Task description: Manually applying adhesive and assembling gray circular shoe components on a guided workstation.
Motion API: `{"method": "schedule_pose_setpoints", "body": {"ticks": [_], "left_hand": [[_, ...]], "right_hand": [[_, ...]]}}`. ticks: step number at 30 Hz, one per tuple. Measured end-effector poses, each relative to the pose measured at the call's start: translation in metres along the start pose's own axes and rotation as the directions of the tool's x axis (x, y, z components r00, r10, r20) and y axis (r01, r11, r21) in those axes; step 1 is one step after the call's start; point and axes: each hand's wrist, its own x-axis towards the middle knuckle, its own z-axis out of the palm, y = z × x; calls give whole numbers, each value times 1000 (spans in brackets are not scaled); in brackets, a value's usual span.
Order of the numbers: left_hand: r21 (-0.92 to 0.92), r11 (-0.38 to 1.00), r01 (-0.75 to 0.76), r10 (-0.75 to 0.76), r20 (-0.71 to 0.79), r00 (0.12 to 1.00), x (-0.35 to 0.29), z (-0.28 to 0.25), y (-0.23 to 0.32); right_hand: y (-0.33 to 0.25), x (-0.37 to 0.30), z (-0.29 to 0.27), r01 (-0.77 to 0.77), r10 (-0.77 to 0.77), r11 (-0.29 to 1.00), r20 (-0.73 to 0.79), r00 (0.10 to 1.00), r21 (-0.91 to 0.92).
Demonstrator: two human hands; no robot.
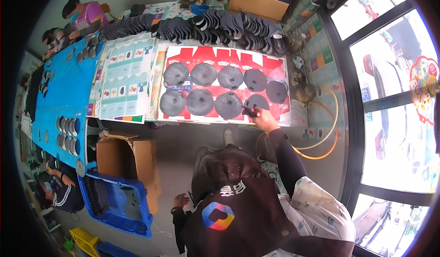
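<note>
My right hand [266, 120] is closed around a small dark tool with red parts [251, 112] at the front edge of the table. The tool's tip is over a round dark disc [257, 102], partly covering it. Several similar grey discs lie in two rows on a red-and-white printed sheet [286, 115], among them a paler disc [200, 102]. Small dark square marks show on many of them. Low at my left side, my left hand [181, 200] hangs with its fingers apart, holding nothing and away from the table.
Overlapping dark curved pieces [220, 25] line the table's back. Printed sheets [123, 73] and a blue-covered table [59, 96] extend leftward. Below are a cardboard box [146, 165] and blue crate [149, 211]. A coiled orange hose [316, 156] hangs at right. Other people sit at left.
</note>
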Motion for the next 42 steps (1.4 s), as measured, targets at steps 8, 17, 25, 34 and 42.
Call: {"method": "schedule_pose_setpoints", "body": {"ticks": [8, 17, 25, 34, 42], "left_hand": [[288, 873, -394, 375, 118, 919, 1, -11, -26], [-38, 999, 5, -6, -52, 999, -8, 45, 23], [58, 998, -7, 17, -164, 986, -16, 63, 17], [347, 895, -279, 286, 33, 958, -25, 72, -2], [470, 756, -455, 403, 213, 890, -10, 81, 48]], "right_hand": [[-11, 8, -2, -83, 109, 983, -160, 981, 165], [-14, 16, 18, -114, 62, 963, 208, 976, 244], [-5, 19, -13, 41, -42, 999, 45, 998, 28], [17, 11, -47, -245, 141, 952, 448, 883, 184], [67, 74, -88, -310, 420, 835, -165, 892, 454]]}}
